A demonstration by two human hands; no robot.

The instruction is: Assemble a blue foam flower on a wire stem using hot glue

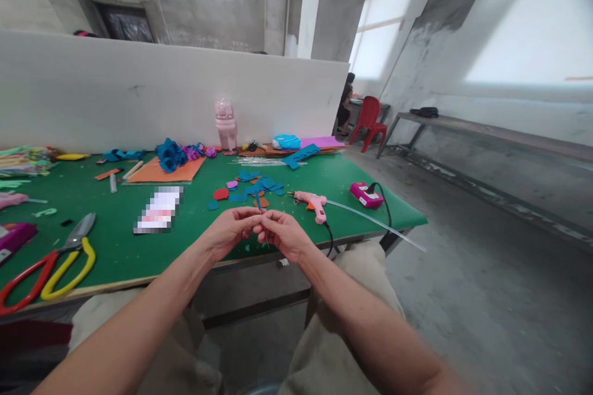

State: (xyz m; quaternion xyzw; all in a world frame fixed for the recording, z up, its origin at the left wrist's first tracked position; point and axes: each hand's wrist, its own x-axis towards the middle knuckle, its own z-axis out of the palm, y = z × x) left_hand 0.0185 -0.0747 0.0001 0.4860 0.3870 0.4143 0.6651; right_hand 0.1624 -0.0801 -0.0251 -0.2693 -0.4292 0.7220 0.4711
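My left hand [230, 229] and my right hand [281, 233] meet fingertip to fingertip above the front edge of the green table [115, 247]. Between the fingers both hands pinch a thin wire stem [258, 205] with a small blue piece at its top. Just beyond the hands lie loose blue, red and purple cut foam pieces [252, 188]. A pink glue gun [314, 203] lies on the table right of my right hand, with a clear glue stick jutting past the edge.
Red and yellow-handled shears [60, 259] lie front left. An orange foam sheet [164, 171] with blue foam flowers [169, 154], a pink bottle [225, 125] and a pink power strip [365, 194] stand farther back. A white partition backs the table. A person sits by a red chair [370, 120].
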